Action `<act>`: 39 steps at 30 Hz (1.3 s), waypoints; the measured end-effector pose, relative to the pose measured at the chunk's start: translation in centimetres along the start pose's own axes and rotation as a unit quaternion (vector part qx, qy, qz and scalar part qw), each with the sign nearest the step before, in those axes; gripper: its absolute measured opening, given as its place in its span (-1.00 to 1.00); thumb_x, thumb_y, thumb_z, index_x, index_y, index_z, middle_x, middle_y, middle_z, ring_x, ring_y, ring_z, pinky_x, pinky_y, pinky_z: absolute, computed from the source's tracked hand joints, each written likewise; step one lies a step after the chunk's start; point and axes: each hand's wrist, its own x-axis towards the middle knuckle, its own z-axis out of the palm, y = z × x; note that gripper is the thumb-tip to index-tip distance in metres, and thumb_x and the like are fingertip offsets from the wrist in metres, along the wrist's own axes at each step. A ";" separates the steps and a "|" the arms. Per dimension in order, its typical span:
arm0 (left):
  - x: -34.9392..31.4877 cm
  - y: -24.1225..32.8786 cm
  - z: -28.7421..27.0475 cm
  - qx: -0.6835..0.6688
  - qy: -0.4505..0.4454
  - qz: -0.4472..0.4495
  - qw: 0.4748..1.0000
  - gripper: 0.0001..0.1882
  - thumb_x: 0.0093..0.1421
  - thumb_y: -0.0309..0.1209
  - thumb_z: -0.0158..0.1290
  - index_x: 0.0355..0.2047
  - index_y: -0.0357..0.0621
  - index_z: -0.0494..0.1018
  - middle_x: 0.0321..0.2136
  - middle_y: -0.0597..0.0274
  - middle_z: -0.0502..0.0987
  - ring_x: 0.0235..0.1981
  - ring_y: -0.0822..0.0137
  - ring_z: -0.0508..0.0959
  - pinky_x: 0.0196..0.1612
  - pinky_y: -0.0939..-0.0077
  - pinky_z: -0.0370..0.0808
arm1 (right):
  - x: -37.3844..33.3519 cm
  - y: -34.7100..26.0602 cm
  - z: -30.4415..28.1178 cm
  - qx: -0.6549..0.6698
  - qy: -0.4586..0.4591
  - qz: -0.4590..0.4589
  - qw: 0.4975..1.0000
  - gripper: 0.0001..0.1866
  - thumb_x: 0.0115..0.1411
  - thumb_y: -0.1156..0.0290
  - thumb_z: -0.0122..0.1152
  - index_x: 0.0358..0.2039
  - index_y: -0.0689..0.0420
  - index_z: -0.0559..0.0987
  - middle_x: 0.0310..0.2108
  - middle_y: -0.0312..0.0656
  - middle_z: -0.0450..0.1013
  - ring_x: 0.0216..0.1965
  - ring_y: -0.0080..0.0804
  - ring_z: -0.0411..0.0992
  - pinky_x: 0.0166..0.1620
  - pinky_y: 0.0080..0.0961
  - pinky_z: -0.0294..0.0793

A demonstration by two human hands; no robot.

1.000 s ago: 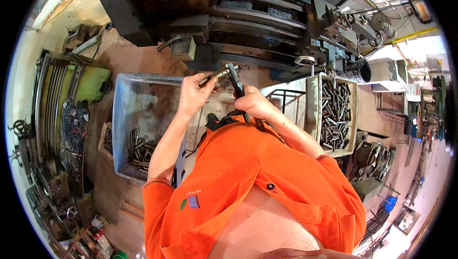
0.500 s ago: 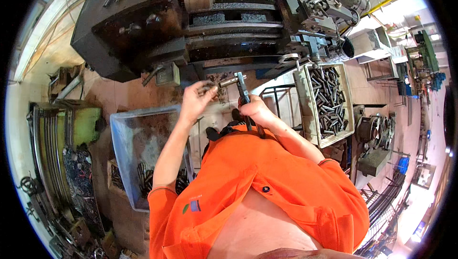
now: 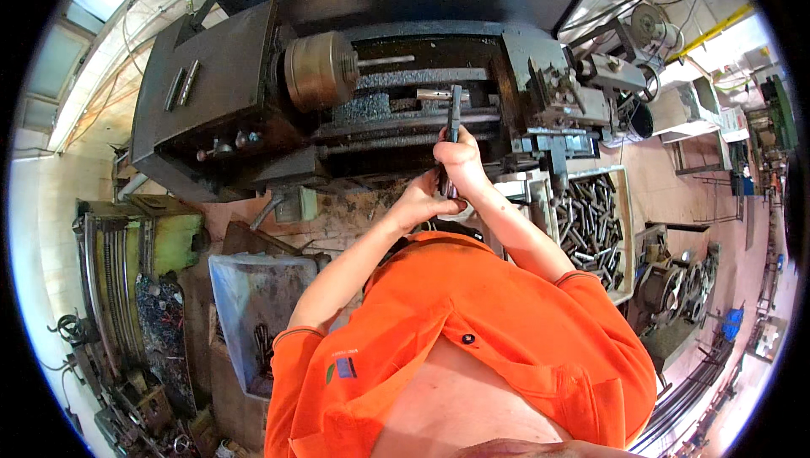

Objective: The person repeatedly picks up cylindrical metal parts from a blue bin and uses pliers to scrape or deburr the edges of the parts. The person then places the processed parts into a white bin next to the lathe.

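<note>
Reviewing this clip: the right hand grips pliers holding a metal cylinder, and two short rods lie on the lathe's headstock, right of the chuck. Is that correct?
Not quite: in the head view, the two short rods lie left of the chuck, not right of it. The rest stands: they are on the lathe's headstock, and the right hand grips pliers holding a metal cylinder.

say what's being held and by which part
Right grip: pliers, by the handles; they clasp a tube near its right end. Left grip: cannot tell.

A dark pliers-like tool (image 3: 455, 112), pointing forward, holds a short, shiny metal cylinder (image 3: 433, 95) crosswise at its tip.
</note>
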 end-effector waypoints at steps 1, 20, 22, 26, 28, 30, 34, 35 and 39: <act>0.9 1.2 0.1 -0.026 0.004 -0.026 0.999 -0.36 -0.15 -0.49 0.23 -0.06 -0.34 0.20 -0.18 0.19 0.38 -0.20 0.39 0.43 -0.15 0.49 0.44 | 0.8 -0.6 -0.2 0.003 0.004 -0.004 1.000 -0.78 -0.11 0.50 0.01 -0.36 0.17 0.38 -0.61 -0.41 0.21 -0.60 -0.65 0.13 -0.53 -0.67 0.13; 5.3 4.1 -2.5 -0.134 -0.041 0.017 0.990 -0.36 -0.26 -0.25 0.36 -0.22 -0.35 0.34 -0.36 0.27 0.47 -0.31 0.46 0.47 -0.25 0.58 0.41 | 5.7 -5.2 1.8 -0.127 -0.005 0.015 0.992 -0.77 -0.22 0.41 0.06 -0.51 0.22 0.31 -0.63 -0.25 0.23 -0.55 -0.48 0.20 -0.48 -0.51 0.26; 4.4 4.2 -3.1 -0.147 -0.039 0.010 0.988 -0.39 -0.26 -0.24 0.37 -0.27 -0.33 0.36 -0.41 0.29 0.46 -0.36 0.48 0.47 -0.31 0.61 0.41 | 5.9 -4.4 2.7 -0.163 -0.005 0.017 0.987 -0.77 -0.21 0.42 0.06 -0.50 0.23 0.33 -0.62 -0.21 0.26 -0.53 -0.46 0.23 -0.45 -0.50 0.28; 2.9 4.2 -4.6 -0.105 0.022 0.015 0.994 -0.40 -0.29 -0.18 0.35 -0.35 -0.33 0.35 -0.50 0.31 0.43 -0.47 0.50 0.46 -0.46 0.69 0.40 | 6.0 -4.1 5.4 -0.193 -0.023 0.027 0.981 -0.78 -0.19 0.45 0.05 -0.48 0.23 0.32 -0.63 -0.23 0.24 -0.56 -0.49 0.18 -0.50 -0.51 0.25; 2.5 4.7 -5.1 -0.089 0.033 0.002 0.995 -0.52 -0.29 -0.28 0.32 -0.44 -0.33 0.37 -0.56 0.33 0.43 -0.50 0.51 0.45 -0.48 0.69 0.39 | 6.0 -3.9 6.2 -0.181 -0.032 0.038 0.982 -0.79 -0.18 0.45 0.05 -0.48 0.22 0.32 -0.63 -0.25 0.25 -0.57 -0.49 0.19 -0.52 -0.50 0.25; 2.5 5.0 -5.4 -0.082 0.027 -0.028 0.996 -0.61 -0.28 -0.35 0.28 -0.49 -0.32 0.38 -0.58 0.34 0.43 -0.52 0.52 0.45 -0.49 0.68 0.38 | 5.6 -4.5 5.9 -0.155 -0.022 0.043 0.987 -0.81 -0.17 0.46 0.03 -0.49 0.22 0.32 -0.63 -0.27 0.24 -0.57 -0.52 0.20 -0.53 -0.51 0.25; 3.4 5.1 -4.2 -0.118 -0.012 -0.010 0.993 -0.68 -0.26 -0.42 0.26 -0.51 -0.31 0.39 -0.60 0.34 0.42 -0.57 0.53 0.43 -0.54 0.67 0.36 | 5.5 -4.5 4.5 -0.081 0.002 0.080 0.993 -0.84 -0.16 0.48 0.03 -0.49 0.19 0.33 -0.65 -0.32 0.22 -0.57 -0.58 0.19 -0.56 -0.57 0.23; 3.3 5.2 -4.3 -0.125 -0.004 -0.005 0.992 -0.65 -0.27 -0.39 0.28 -0.52 -0.30 0.39 -0.60 0.34 0.42 -0.57 0.52 0.43 -0.54 0.67 0.37 | 5.2 -5.1 4.7 -0.086 0.011 0.104 0.991 -0.84 -0.16 0.48 0.03 -0.50 0.19 0.32 -0.64 -0.32 0.22 -0.58 -0.58 0.18 -0.56 -0.56 0.22; 2.6 5.5 -5.2 -0.115 0.018 0.012 0.993 -0.56 -0.30 -0.28 0.35 -0.53 -0.30 0.39 -0.60 0.35 0.41 -0.57 0.52 0.44 -0.53 0.68 0.38 | 6.1 -4.1 6.3 -0.179 -0.021 0.026 0.983 -0.82 -0.17 0.45 0.05 -0.51 0.22 0.33 -0.63 -0.26 0.23 -0.57 -0.53 0.20 -0.55 -0.50 0.25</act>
